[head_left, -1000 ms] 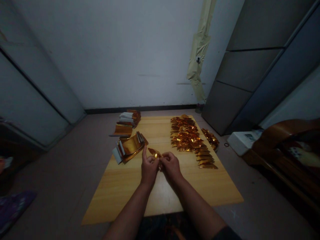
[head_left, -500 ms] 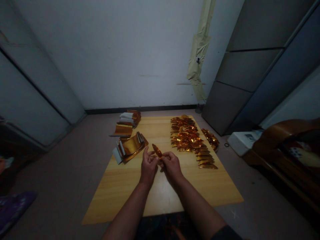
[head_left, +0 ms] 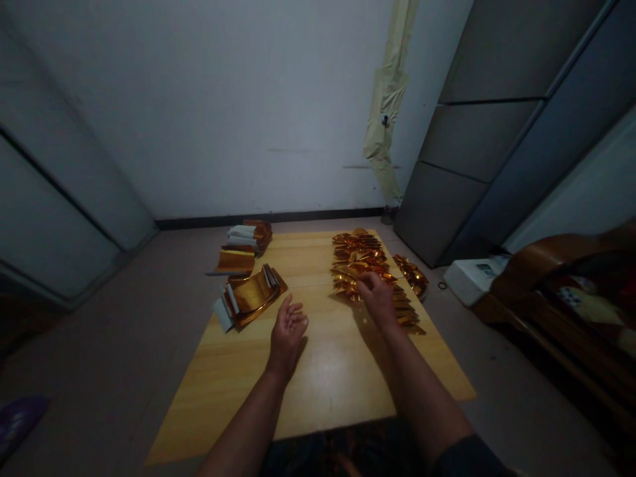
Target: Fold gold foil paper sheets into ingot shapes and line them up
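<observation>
My right hand (head_left: pixel 378 299) is pinched on a folded gold foil paper piece (head_left: pixel 349 271), at the left edge of the rows of folded gold foil pieces (head_left: pixel 360 249). Against the shiny rows, the outline of the held piece is hard to make out. My left hand (head_left: pixel 287 338) hovers over the middle of the board with its fingers apart and nothing in them. Just beyond it, to the left, lies a stack of curved gold foil sheets (head_left: pixel 251 293) with pale backs.
More foil sheets (head_left: pixel 237 260) and a bundle with pale backs (head_left: pixel 248 235) lie at the board's far left. Folded foil pieces (head_left: pixel 411 277) also sit beyond the right edge of the wooden board (head_left: pixel 318 391). A white box (head_left: pixel 470 279) stands on the right.
My hands have parted. The right one has carried the folded foil piece from the middle to the rows on the right; the left has let go and stayed near the middle.
</observation>
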Motion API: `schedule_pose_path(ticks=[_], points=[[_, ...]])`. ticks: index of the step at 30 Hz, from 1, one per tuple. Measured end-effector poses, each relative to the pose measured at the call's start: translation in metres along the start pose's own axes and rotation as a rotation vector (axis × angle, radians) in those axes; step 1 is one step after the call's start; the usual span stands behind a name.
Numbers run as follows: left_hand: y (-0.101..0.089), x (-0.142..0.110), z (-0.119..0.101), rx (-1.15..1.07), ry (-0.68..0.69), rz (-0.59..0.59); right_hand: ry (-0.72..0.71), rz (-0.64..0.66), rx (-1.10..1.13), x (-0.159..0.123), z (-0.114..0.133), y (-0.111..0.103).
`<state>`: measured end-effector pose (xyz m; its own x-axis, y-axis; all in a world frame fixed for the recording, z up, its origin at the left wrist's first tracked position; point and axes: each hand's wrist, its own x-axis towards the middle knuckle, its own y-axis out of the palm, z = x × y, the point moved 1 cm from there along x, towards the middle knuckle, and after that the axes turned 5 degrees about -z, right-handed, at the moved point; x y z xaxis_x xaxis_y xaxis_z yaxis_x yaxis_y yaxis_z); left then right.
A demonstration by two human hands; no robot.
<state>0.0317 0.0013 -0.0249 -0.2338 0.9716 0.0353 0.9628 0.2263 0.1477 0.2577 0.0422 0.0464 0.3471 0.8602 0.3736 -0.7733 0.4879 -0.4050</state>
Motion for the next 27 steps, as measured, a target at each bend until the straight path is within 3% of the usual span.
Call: schedule_pose_path(ticks=[4,10,18,27], points=[[0.003,-0.001,-0.001,0.05,0.018,0.013,-0.049,-0.077,-0.36,0.044,-0.014,-0.024],[0.006,-0.001,-0.002,0.039,0.007,-0.016,-0.009,0.024,-0.675,0.082,-0.025,-0.021],[0.007,-0.003,-0.005,0.046,-0.008,-0.011,0.013,0.126,-0.831,0.087,-0.03,-0.012],[0.007,-0.003,-0.003,0.024,-0.004,-0.026,-0.016,0.052,-0.821,0.082,-0.036,-0.027]])
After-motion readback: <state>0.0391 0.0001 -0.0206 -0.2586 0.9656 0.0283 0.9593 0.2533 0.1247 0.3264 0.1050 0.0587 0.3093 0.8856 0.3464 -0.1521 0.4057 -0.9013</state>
